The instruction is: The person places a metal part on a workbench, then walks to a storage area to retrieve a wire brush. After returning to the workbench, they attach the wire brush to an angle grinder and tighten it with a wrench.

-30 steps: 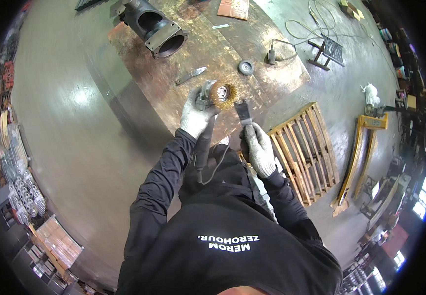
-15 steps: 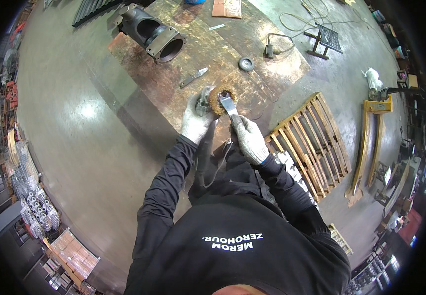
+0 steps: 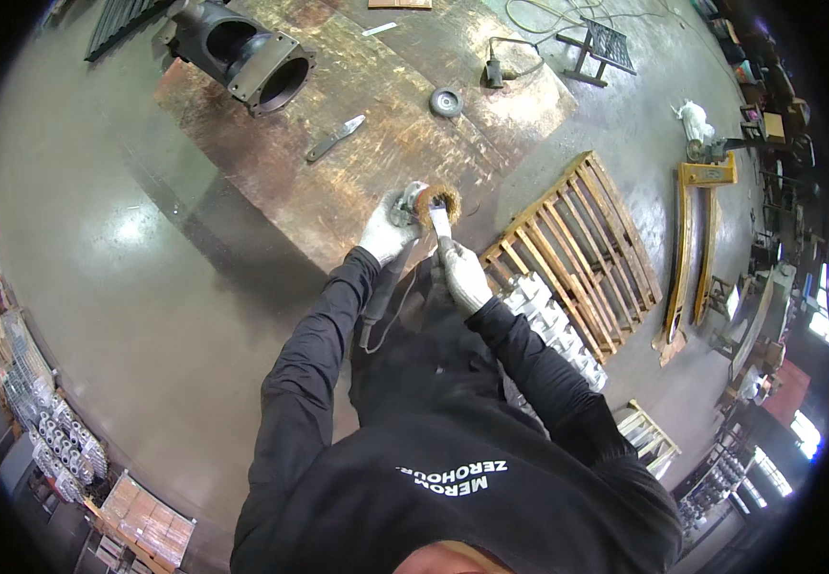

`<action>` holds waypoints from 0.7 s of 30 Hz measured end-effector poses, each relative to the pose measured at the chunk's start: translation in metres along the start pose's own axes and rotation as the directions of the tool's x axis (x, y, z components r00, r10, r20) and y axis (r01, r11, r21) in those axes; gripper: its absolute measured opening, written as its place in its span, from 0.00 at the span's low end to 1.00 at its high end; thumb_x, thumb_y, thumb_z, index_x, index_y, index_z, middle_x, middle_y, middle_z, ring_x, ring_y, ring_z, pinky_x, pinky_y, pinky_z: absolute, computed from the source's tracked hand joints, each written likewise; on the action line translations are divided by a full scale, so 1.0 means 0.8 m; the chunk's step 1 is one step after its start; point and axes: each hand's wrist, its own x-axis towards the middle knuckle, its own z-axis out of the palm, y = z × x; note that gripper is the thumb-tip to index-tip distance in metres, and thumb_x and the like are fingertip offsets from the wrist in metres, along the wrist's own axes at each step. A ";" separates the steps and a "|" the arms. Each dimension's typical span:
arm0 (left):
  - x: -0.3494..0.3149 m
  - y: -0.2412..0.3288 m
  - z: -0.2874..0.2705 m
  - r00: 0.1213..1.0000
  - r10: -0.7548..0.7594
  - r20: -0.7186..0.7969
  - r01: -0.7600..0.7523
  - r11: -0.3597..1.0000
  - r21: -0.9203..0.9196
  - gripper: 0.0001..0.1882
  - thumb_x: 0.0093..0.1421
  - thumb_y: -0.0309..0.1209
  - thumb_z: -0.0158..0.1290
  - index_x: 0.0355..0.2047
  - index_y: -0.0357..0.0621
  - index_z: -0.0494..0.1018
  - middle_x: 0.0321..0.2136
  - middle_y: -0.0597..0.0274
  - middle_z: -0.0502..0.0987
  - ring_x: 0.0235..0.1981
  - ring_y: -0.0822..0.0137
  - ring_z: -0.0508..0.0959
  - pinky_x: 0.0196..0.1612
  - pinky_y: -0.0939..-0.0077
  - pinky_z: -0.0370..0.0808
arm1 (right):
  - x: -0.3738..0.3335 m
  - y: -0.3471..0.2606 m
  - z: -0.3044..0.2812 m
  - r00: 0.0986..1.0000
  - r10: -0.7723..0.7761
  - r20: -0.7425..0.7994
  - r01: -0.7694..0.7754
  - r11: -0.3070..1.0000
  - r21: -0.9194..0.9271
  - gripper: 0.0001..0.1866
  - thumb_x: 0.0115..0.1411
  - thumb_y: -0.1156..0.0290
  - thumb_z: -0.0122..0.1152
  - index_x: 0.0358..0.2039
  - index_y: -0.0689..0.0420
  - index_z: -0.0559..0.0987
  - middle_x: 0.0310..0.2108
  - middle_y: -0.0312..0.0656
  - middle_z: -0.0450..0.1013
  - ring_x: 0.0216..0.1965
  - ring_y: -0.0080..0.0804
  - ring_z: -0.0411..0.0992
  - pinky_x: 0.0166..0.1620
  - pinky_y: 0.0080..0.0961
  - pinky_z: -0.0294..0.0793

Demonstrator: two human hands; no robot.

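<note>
My left hand [image 3: 388,230], in a white knit glove, is closed around the head of an angle grinder [image 3: 372,304]. The grinder's dark body and cord hang down in front of my legs. A brassy wire cup brush [image 3: 423,201] is fitted to it, its hollow side turned to the right. My gloved right hand [image 3: 463,275] grips a flat metal tool [image 3: 440,222] with a pale, broad blade. The blade's tip reaches the brush's hollow centre; its end is partly hidden, so I cannot tell whether it is a scraper or a wrench.
On the stained worktable [image 3: 271,182] lie a knife-like tool [image 3: 336,139], a round grey disc [image 3: 446,102] and a large metal casting [image 3: 233,53]. A corded plug [image 3: 495,73] rests near the right edge. Right of me are a wooden pallet [image 3: 582,249], white metal parts [image 3: 548,320] and a yellow pallet jack [image 3: 684,239].
The view has shifted, so the table's things sit further left and up. Both hands have come slightly lower in view with the grinder and flat tool; the blade stays at the brush's centre.
</note>
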 end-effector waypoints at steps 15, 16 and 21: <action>0.209 -0.186 0.007 0.972 -0.214 -0.100 0.229 0.956 0.186 0.41 0.48 0.26 0.69 0.60 0.36 0.59 0.53 0.55 0.73 0.54 0.65 0.75 0.58 0.71 0.74 | 0.235 0.072 -0.138 0.945 0.328 -0.008 -0.326 0.941 0.093 0.16 0.73 0.54 0.47 0.32 0.50 0.71 0.18 0.28 0.63 0.14 0.18 0.59 0.16 0.19 0.59; 0.211 -0.186 0.007 0.961 -0.232 -0.153 0.267 0.925 0.269 0.42 0.47 0.26 0.70 0.59 0.36 0.60 0.52 0.55 0.74 0.53 0.65 0.76 0.57 0.71 0.74 | 0.239 0.073 -0.143 0.930 0.366 0.032 -0.368 0.922 0.120 0.16 0.73 0.55 0.47 0.33 0.51 0.72 0.20 0.28 0.63 0.15 0.18 0.60 0.17 0.19 0.59; 0.208 -0.168 0.013 0.964 -0.189 -0.187 0.260 0.826 0.501 0.44 0.44 0.31 0.70 0.59 0.35 0.61 0.51 0.52 0.75 0.52 0.63 0.76 0.58 0.71 0.71 | 0.257 0.073 -0.165 0.936 0.332 0.121 -0.347 0.928 0.136 0.16 0.73 0.56 0.47 0.32 0.52 0.72 0.19 0.29 0.63 0.15 0.18 0.61 0.17 0.20 0.59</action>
